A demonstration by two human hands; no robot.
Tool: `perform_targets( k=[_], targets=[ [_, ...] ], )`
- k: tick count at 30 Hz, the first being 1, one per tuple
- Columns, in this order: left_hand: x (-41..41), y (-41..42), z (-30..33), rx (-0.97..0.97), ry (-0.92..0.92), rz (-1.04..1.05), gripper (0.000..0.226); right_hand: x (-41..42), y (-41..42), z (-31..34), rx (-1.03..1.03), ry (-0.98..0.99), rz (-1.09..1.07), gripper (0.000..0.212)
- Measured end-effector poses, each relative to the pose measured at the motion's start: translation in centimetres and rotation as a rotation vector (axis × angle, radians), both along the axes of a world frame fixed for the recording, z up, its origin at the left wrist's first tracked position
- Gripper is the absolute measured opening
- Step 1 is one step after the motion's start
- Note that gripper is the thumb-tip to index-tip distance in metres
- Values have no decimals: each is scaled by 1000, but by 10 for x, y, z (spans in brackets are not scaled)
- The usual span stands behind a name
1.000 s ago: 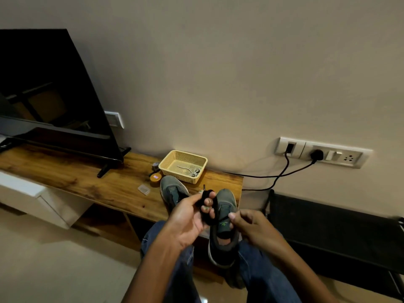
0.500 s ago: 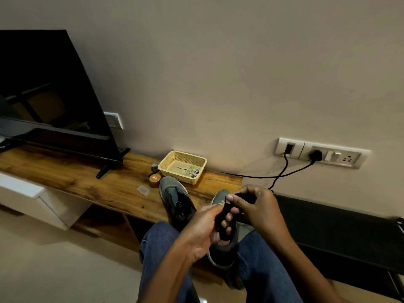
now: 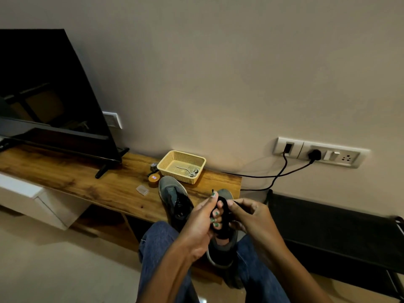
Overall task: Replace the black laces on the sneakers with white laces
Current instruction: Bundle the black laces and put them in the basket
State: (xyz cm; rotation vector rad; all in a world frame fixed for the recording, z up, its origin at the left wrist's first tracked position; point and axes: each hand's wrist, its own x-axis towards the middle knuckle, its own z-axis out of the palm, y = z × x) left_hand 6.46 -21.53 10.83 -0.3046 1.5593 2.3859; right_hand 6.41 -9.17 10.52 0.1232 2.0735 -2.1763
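— One black lace [image 3: 223,212], bundled, above the nearer of two grey sneakers [image 3: 222,252].
— Grip?
— Left hand [image 3: 202,224] fingers curled round it; right hand [image 3: 249,217] fingers pinching its end.
— Second sneaker [image 3: 173,196]?
— On the counter [image 3: 87,182], beside one yellow basket [image 3: 181,166] holding one white lace [image 3: 190,171].

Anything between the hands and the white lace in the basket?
Nothing visible stands on the wooden shelf in that gap. The white lace lies in the open yellow basket, just beyond the two sneakers. But both the left hand and right hand are occupied, gripping the bundled black lace.
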Motion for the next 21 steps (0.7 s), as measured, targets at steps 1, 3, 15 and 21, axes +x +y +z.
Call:
perform_targets(
  k=[1, 3, 15, 21],
  targets=[
    [0, -1, -1, -7, 12, -4, 30, 2, 0, 0, 0, 0, 17, 18],
    [1, -3, -2, 3, 27, -6, 37, 5, 0, 2, -3, 7, 65, 19],
    [-1, -5, -6, -147, 93, 2, 34, 15, -1, -3, 40, 54, 92, 13],
    [-6, -6, -6, -182, 154, -1, 34, 7, -5, -4, 67, -17, 30, 18]
  ],
)
